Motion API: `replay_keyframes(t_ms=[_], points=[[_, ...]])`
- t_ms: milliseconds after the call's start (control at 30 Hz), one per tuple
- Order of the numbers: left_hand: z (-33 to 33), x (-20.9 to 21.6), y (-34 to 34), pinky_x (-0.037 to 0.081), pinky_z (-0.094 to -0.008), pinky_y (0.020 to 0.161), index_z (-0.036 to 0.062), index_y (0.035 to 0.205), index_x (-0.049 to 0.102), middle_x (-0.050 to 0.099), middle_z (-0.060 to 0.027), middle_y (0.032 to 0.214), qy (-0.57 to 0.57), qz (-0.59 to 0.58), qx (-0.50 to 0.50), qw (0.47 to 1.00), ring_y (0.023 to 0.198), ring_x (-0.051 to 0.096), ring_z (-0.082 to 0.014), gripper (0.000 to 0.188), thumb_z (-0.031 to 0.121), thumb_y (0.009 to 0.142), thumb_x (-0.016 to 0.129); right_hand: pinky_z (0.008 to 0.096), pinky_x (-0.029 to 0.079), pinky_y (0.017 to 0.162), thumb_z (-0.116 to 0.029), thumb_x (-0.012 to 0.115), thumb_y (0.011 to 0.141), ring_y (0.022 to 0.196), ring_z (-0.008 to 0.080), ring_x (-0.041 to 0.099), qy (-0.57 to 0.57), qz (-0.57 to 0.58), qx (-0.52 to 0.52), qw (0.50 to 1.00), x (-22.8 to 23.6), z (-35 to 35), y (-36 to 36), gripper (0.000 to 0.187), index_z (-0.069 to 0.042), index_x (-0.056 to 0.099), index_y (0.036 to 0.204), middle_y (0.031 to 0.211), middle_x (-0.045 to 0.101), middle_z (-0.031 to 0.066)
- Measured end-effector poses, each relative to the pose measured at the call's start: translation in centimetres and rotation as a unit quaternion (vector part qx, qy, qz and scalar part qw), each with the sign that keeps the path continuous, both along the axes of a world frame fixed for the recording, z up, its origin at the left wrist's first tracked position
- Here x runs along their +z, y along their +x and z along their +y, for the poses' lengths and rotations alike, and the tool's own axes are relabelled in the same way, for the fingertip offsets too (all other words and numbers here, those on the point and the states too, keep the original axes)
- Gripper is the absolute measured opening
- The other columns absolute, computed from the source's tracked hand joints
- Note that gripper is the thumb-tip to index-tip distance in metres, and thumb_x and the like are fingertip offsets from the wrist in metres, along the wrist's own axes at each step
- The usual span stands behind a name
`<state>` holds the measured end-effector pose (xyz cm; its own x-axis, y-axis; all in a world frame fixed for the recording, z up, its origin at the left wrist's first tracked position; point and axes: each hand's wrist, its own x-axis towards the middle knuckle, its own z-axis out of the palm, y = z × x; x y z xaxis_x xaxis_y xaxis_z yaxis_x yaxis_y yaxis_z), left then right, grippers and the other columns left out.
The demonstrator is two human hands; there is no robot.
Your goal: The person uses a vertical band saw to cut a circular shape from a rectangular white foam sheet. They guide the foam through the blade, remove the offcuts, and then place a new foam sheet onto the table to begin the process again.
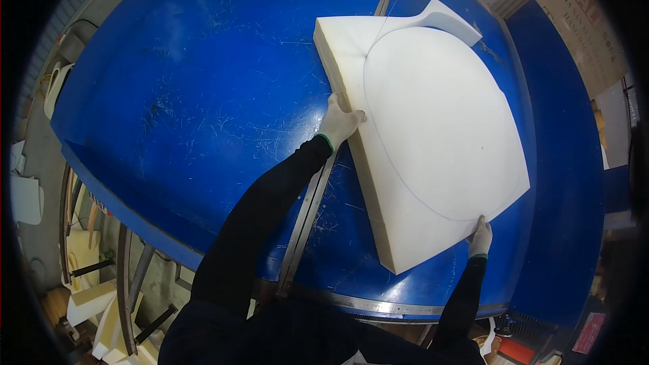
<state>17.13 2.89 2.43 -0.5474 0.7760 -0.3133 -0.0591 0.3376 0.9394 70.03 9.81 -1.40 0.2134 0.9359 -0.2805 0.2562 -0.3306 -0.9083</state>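
A thick white foam block [433,128] lies on a blue table, with a large rounded outline drawn on its top in a thin blue line. My left hand [340,124], in a pale glove with a green cuff, grips the block's left edge, thumb on top and fingers against the side. At the near right edge my gloved right hand [481,238] holds the block, its thumb over the top and the other fingers mostly hidden. A curved foam strip [454,20] stands partly separated at the far edge, along the outline. A thin wire [387,21] meets the block's far left part.
The scratched blue tabletop [203,81] has a metal-edged slot [307,220] running across it. A metal ruler strip [392,307] lines its near edge. Foam offcuts [91,301] lie below at the left. A printed brown board [583,23] stands at the far right.
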Motion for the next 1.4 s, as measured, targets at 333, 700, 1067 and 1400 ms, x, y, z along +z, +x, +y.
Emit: replay_keyframes(t_ms=[333,700,1067,1400], points=[[0.5,-0.2,-1.4,0.051,-0.0381,0.098,-0.016,0.146,0.022,0.06,-0.032,0.126,-0.023,0.042,0.048,0.998,0.116,0.064,-0.0368,0.095,0.023,0.078,0.075,0.0311,0.055,0.059,-0.038,0.053,0.105,0.075,0.015,0.063,0.02,-0.014,0.008,1.0,1.1,-3.5,-3.3,0.037,-0.002,0.058,0.099,0.09,0.064,0.0074],[1.4,-0.4,-2.6,0.052,-0.0385,0.097,-0.0182,0.14,0.03,0.06,-0.0347,0.126,-0.018,0.025,0.05,0.998,0.115,0.065,-0.0385,0.087,0.026,0.079,0.075,0.0298,0.054,0.059,-0.037,0.052,0.106,0.071,0.0134,0.062,0.012,0.012,0.002,1.0,1.9,-6.4,-4.8,0.036,-0.003,0.058,0.1,0.087,0.062,0.0046],[2.0,1.0,-3.3,0.051,-0.0391,0.1,-0.018,0.14,0.032,0.057,-0.0354,0.129,-0.03,0.046,0.067,0.996,0.118,0.063,-0.0399,0.089,0.026,0.077,0.077,0.0269,0.046,0.048,-0.04,0.054,0.106,0.054,0.0119,0.054,0.005,-0.001,0.0,1.0,1.9,-9.1,-5.8,0.036,-0.006,0.057,0.092,0.069,0.057,0.0022],[2.9,2.1,-3.6,0.049,-0.0405,0.103,-0.0186,0.137,0.037,0.057,-0.0352,0.13,-0.032,0.034,0.087,0.995,0.121,0.061,-0.0408,0.088,0.029,0.076,0.078,0.028,0.045,0.051,-0.038,0.053,0.106,0.055,0.0122,0.052,-0.004,0.024,-0.007,1.0,2.5,-11.3,-7.6,0.037,-0.005,0.056,0.089,0.068,0.055,0.0026]])
